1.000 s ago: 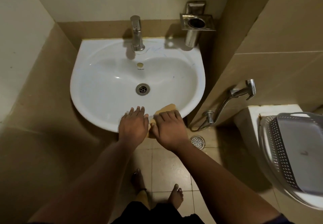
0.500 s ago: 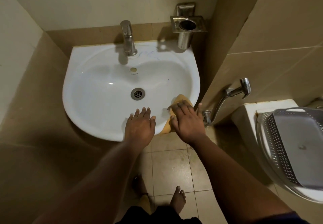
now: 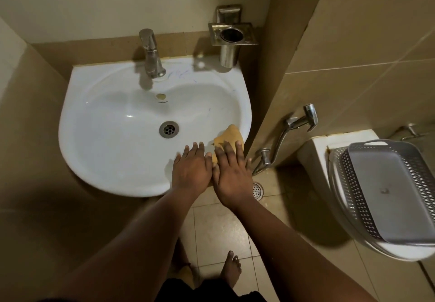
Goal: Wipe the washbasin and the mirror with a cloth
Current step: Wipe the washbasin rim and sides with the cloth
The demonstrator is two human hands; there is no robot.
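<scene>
my right hand [image 3: 231, 172] presses flat on the yellow cloth [image 3: 229, 136] at the washbasin [image 3: 106, 160] rim's right edge; left hand [image 3: 191, 167] rests open beside it. nothing grips the cloth, so i judge it may slide off onto the floor.

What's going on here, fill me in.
A person is wiping a white washbasin with a yellow cloth. The right hand presses the cloth flat on the basin's front right rim, fingers spread. The left hand rests flat on the rim beside it, holding nothing. Faint marks show near the tap. No mirror is in view.
</scene>
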